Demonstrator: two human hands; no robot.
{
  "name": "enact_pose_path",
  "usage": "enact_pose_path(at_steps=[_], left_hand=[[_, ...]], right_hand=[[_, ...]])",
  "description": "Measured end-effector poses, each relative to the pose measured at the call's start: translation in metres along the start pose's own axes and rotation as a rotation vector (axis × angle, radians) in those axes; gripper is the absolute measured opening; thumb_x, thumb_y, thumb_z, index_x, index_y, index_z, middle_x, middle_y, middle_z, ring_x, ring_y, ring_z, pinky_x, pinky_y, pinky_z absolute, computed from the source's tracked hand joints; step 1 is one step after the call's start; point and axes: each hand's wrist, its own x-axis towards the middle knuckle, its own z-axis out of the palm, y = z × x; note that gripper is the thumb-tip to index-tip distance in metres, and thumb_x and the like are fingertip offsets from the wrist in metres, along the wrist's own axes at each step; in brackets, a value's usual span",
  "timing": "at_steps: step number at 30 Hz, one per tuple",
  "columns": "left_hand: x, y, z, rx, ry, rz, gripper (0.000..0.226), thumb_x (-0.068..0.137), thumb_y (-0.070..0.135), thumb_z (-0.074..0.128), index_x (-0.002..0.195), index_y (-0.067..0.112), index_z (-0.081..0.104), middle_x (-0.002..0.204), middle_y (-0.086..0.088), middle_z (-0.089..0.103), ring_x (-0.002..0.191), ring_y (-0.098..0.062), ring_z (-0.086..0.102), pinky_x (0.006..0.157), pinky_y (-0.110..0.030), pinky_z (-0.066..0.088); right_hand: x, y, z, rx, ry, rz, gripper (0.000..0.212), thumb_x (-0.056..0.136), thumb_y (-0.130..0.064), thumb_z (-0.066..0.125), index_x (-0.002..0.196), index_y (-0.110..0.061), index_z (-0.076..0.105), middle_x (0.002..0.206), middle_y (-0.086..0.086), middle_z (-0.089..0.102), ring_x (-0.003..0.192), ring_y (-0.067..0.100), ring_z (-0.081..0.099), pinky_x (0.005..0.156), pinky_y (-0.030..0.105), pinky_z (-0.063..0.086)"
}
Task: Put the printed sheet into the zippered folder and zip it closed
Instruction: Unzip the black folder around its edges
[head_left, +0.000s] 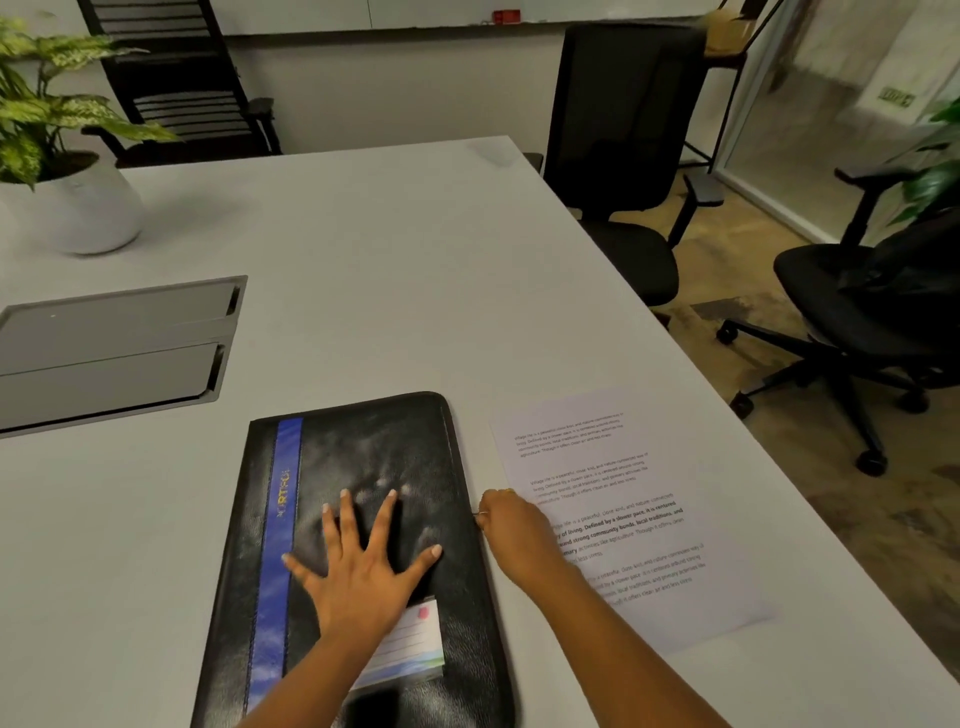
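Observation:
A black zippered folder (415, 457) with a blue stripe and a label card lies flat on the white table (395, 270) in front of me. My left hand (358, 566) rests flat on its cover with the fingers spread. At the folder's right edge, about halfway along it, my right hand (511, 525) pinches a small metal zipper pull. The printed sheet (618, 483) lies on the table just right of the folder, partly under my right wrist and forearm.
A grey cable hatch (114, 343) is set into the table at the left. A potted plant (67, 171) stands at the far left. Black office chairs (623, 171) stand beyond the table's right edge, which runs close to the sheet.

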Motion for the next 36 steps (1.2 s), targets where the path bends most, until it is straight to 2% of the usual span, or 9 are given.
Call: enact_pose_path(at_steps=[3, 5, 7, 12, 15, 21, 26, 31, 36], left_hand=[[0.001, 0.000, -0.001, -0.074, -0.078, -0.046, 0.098, 0.059, 0.090, 0.019, 0.142, 0.047, -0.009, 0.155, -0.002, -0.022, 0.143, -0.022, -0.020, 0.106, -0.069, -0.008], [0.003, 0.000, -0.002, -0.058, -0.120, -0.050, 0.096, 0.063, 0.089, 0.026, 0.141, 0.047, -0.011, 0.155, -0.001, -0.024, 0.142, -0.021, -0.022, 0.105, -0.068, -0.009], [0.005, 0.000, -0.003, -0.034, -0.150, -0.052, 0.097, 0.063, 0.089, 0.024, 0.140, 0.047, -0.015, 0.153, -0.001, -0.028, 0.142, -0.022, -0.024, 0.105, -0.068, -0.010], [0.004, 0.002, -0.004, 0.012, -0.173, -0.071, 0.098, 0.059, 0.091, 0.015, 0.133, 0.044, -0.029, 0.151, -0.001, -0.032, 0.141, -0.024, -0.026, 0.104, -0.070, -0.006], [0.003, 0.005, -0.008, 0.016, -0.209, -0.091, 0.095, 0.060, 0.091, 0.015, 0.127, 0.045, -0.034, 0.149, 0.000, -0.036, 0.140, -0.024, -0.029, 0.101, -0.074, -0.004], [0.002, 0.010, -0.011, 0.006, -0.247, -0.131, 0.090, 0.062, 0.091, 0.017, 0.121, 0.048, -0.037, 0.148, 0.002, -0.039, 0.138, -0.022, -0.033, 0.097, -0.078, -0.001], [0.001, 0.013, -0.012, -0.008, -0.247, -0.147, 0.091, 0.062, 0.090, 0.018, 0.123, 0.049, -0.036, 0.148, 0.003, -0.039, 0.138, -0.021, -0.032, 0.096, -0.080, 0.001], [0.002, 0.013, -0.012, -0.011, -0.243, -0.149, 0.091, 0.062, 0.090, 0.017, 0.123, 0.049, -0.036, 0.148, 0.003, -0.038, 0.139, -0.022, -0.032, 0.095, -0.080, 0.000], [0.002, 0.014, -0.006, 0.013, -0.205, -0.121, 0.088, 0.065, 0.088, 0.013, 0.125, 0.045, -0.035, 0.150, 0.000, -0.036, 0.139, -0.024, -0.031, 0.095, -0.080, 0.000]], right_hand=[[-0.001, 0.000, -0.005, -0.066, -0.122, -0.067, 0.021, 0.096, -0.013, 0.036, 0.093, -0.008, 0.056, 0.102, 0.019, 0.061, 0.075, 0.020, 0.047, 0.065, 0.028, 0.035], [-0.002, -0.001, -0.009, -0.065, -0.182, -0.091, 0.024, 0.095, -0.010, 0.035, 0.096, -0.002, 0.058, 0.102, 0.022, 0.060, 0.079, 0.026, 0.053, 0.067, 0.033, 0.040], [-0.002, -0.001, -0.013, -0.043, -0.212, -0.102, 0.027, 0.096, -0.009, 0.035, 0.099, 0.002, 0.059, 0.102, 0.024, 0.061, 0.085, 0.032, 0.059, 0.069, 0.035, 0.043], [-0.004, -0.001, -0.017, -0.025, -0.232, -0.126, 0.031, 0.098, -0.013, 0.034, 0.095, 0.002, 0.061, 0.096, 0.024, 0.063, 0.082, 0.033, 0.060, 0.068, 0.032, 0.043], [-0.004, 0.000, -0.016, 0.003, -0.246, -0.132, 0.031, 0.098, -0.013, 0.035, 0.090, 0.002, 0.060, 0.084, 0.020, 0.062, 0.070, 0.024, 0.054, 0.061, 0.027, 0.039], [-0.005, 0.004, -0.015, -0.019, -0.242, -0.165, 0.031, 0.097, -0.014, 0.034, 0.078, -0.003, 0.056, 0.062, -0.002, 0.042, 0.056, 0.012, 0.042, 0.051, 0.021, 0.032], [-0.006, 0.005, -0.015, -0.011, -0.253, -0.169, 0.028, 0.096, -0.015, 0.036, 0.072, -0.011, 0.049, 0.075, 0.008, 0.052, 0.068, 0.020, 0.050, 0.061, 0.029, 0.038], [-0.008, 0.007, -0.015, -0.004, -0.247, -0.195, 0.027, 0.096, -0.015, 0.038, 0.081, -0.003, 0.056, 0.079, 0.009, 0.051, 0.071, 0.020, 0.050, 0.064, 0.030, 0.038], [-0.012, 0.005, -0.006, -0.062, -0.092, -0.169, 0.028, 0.097, -0.014, 0.035, 0.086, -0.002, 0.058, 0.080, 0.005, 0.044, 0.071, 0.018, 0.046, 0.061, 0.025, 0.033]])
